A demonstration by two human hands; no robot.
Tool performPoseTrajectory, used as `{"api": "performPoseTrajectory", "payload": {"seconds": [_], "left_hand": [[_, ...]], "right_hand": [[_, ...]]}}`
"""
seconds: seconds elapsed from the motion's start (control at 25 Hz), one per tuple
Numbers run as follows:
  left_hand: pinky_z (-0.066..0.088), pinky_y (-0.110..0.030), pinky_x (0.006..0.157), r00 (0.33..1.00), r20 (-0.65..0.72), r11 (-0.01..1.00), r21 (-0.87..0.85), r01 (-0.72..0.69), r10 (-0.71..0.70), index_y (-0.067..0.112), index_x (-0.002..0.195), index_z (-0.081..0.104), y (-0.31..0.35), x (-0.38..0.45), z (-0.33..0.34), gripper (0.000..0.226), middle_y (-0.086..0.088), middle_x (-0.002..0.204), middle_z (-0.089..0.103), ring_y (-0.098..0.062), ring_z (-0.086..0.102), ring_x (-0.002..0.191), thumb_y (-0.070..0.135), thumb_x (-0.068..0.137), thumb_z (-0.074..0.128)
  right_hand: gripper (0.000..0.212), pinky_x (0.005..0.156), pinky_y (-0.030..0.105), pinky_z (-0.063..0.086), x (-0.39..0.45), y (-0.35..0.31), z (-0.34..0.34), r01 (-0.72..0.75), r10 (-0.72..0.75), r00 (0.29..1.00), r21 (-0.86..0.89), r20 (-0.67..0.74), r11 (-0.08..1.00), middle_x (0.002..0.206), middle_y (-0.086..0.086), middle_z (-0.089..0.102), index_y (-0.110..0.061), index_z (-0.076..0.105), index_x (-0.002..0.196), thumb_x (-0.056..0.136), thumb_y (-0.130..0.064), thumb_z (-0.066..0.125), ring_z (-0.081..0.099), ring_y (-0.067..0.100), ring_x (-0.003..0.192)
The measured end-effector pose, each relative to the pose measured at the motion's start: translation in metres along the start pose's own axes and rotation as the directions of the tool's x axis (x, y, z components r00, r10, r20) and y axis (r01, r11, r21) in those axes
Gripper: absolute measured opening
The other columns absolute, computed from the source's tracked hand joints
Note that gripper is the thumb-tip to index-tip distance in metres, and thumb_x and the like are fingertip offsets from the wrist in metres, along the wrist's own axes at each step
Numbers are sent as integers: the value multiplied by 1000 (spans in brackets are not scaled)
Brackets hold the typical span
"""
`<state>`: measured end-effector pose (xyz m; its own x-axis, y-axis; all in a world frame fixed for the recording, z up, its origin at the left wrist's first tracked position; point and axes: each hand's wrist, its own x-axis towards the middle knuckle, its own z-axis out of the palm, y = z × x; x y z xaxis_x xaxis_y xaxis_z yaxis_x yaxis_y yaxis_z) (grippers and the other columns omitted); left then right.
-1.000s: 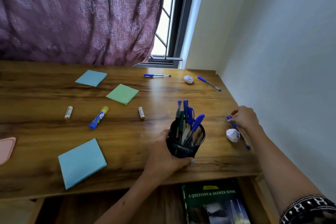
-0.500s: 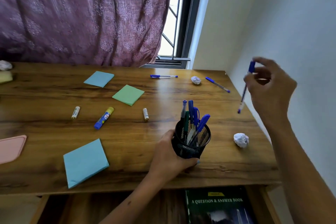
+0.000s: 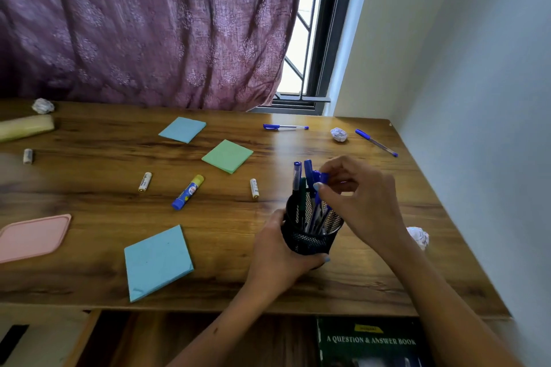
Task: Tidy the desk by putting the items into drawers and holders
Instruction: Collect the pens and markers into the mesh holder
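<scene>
Two hands meet at the black mesh pen holder (image 3: pixel 310 235), which stands near the front edge of the wooden desk (image 3: pixel 89 262). Below that edge, nearest the viewer, a green question-and-answer book (image 3: pixel 369 343) lies in the space under the desktop. The left hand (image 3: pixel 277 256) curls round the holder's near side and grips it. Just above the rim, the right hand (image 3: pixel 360 202) pinches the cap end of a blue pen (image 3: pixel 321 185) whose lower part already stands inside the holder among other pens. Right of the grip lies a crumpled paper ball (image 3: pixel 419 237); left of it, a large blue sticky pad (image 3: pixel 156 262) and a pink lid (image 3: pixel 32 237). Beyond the holder sit a battery (image 3: pixel 254 188), a glue stick (image 3: pixel 187 192) and a green pad (image 3: pixel 227 156). Farthest back, two loose blue pens (image 3: pixel 285 127) (image 3: pixel 376 142) flank another paper ball (image 3: pixel 339 134).
</scene>
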<state>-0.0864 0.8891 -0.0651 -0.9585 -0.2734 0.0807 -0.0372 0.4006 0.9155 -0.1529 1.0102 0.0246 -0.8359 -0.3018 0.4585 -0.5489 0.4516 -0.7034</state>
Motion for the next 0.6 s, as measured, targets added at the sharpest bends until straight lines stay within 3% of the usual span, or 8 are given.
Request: {"api": "performPoseTrajectory", "payload": {"seconds": [0.12,0.24,0.36,0.44,0.6], "left_hand": [[46,-13,85,1000,-18,1000,24,-1,2,46,107,41,-1,4,-4,79,22,106,57,7,53,99,40,43,89],[46,-16,89,1000,-28,1000,28,12,-11,47,110,40,-5,8,-8,82,21,114,56,3,51,108,43,43,88],[42,-16,94,998,-32,998,-1,56,-56,49,111,37,-8,12,-11,85,28,111,50,4,45,110,40,44,89],[42,-17,96,996,-33,996,-29,80,-81,51,107,39,-11,18,-15,83,30,108,51,5,46,109,39,43,90],[48,-21,95,991,-49,986,-119,121,-127,39,111,53,-18,33,-29,84,22,108,63,4,56,106,39,35,89]], "right_hand": [[11,66,9,50,4,10,6,81,-77,995,-54,60,995,87,-2,69,-9,73,81,73,-1,75,62,8,73],[14,68,10,48,18,12,8,102,-96,991,-65,92,993,85,-12,67,-17,74,95,83,-12,69,63,6,70],[15,69,9,48,48,28,15,29,-27,999,54,-28,998,80,-17,66,-23,71,98,87,-16,65,63,2,73],[14,72,16,50,81,55,31,-56,61,996,77,-61,995,84,-7,69,-18,70,99,88,-14,64,64,6,77],[42,95,29,44,143,121,87,-179,236,946,-252,222,951,130,11,59,-9,52,131,90,-13,60,56,23,115]]}}
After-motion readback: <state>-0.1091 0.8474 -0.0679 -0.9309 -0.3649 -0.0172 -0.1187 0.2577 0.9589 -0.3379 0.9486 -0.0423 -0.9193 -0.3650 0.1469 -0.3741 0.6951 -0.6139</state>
